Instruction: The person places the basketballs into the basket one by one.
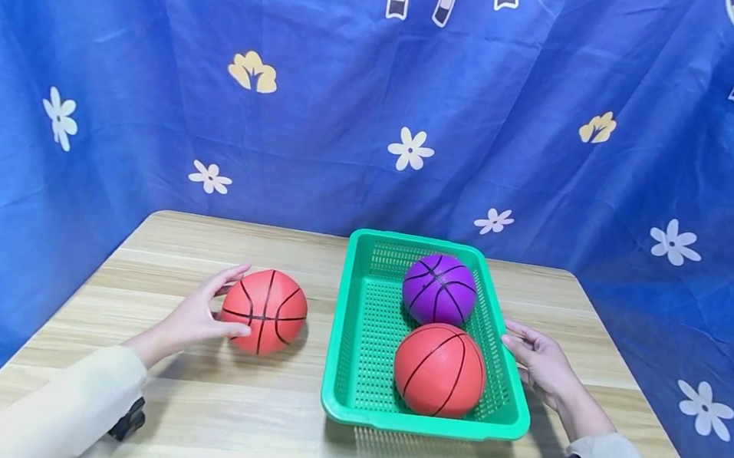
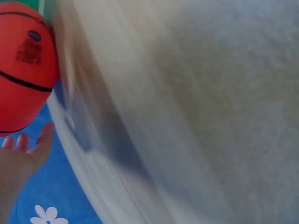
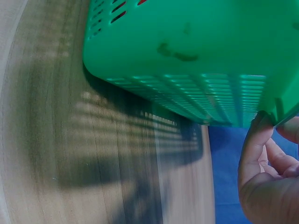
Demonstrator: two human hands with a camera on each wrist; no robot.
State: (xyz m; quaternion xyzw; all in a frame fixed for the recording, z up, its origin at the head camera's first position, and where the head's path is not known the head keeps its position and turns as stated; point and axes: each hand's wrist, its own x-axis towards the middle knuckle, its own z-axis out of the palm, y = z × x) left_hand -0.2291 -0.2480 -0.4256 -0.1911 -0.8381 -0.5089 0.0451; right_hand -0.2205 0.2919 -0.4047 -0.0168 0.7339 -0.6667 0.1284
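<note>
On the left of the table, a red ball [image 1: 264, 312] with black basketball lines lies at my left hand [image 1: 202, 318]. The thumb and fingers are spread about its left side, and the thumb overlaps it in the head view. In the left wrist view, fingertips [image 2: 46, 133] show close below the ball. My right hand [image 1: 540, 362] pinches the right rim of a green plastic basket [image 1: 344, 319] between thumb and fingers. Inside the basket, a purple ball [image 1: 439, 289] sits behind a second red ball [image 1: 440, 370].
The wooden table [image 1: 243, 429] carries the basket right of its middle. Below the basket, its slatted shadow [image 3: 140, 154] falls on the wood. A blue curtain [image 1: 320, 161] with white flowers stands behind the table and along both sides.
</note>
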